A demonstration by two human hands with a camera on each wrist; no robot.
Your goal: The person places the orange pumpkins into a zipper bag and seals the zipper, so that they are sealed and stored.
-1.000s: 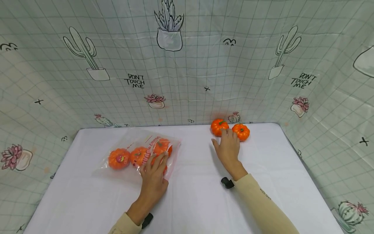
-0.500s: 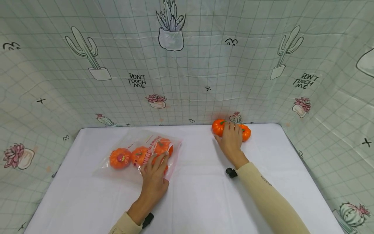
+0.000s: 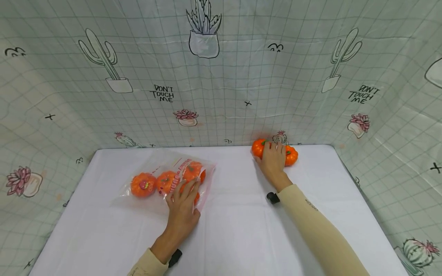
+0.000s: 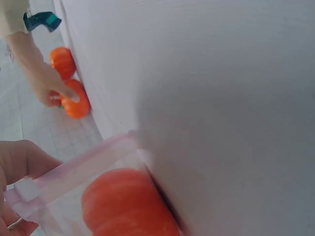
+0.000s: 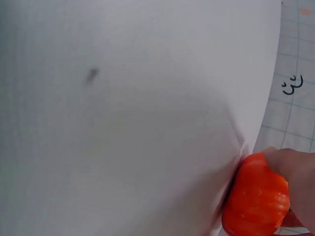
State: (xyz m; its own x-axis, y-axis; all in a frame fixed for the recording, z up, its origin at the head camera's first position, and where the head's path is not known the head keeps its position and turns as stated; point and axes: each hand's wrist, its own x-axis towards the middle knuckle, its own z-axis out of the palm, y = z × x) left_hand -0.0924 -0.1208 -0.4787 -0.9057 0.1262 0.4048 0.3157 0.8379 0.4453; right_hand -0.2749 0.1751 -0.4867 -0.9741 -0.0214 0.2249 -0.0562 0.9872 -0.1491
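My left hand grips the right edge of a clear plastic zip bag, its thumb and fingers on either side of the edge in the left wrist view. Inside are several small orange pumpkins; the fingers partly cover one. At the back right my right hand holds an orange pumpkin with a green stem. Its thumb lies on the near side of that pumpkin in the right wrist view. A second loose pumpkin sits just right of the fingers, partly hidden by them.
A white cloth covers the table. Directly behind its back edge hangs a grid-patterned curtain with cactus drawings, which also runs along both sides. Black straps with small devices are on the wrists.
The right hand has moved slightly right and away, from in front of the two loose pumpkins to holding the left one. The left hand and the bag stay in place.
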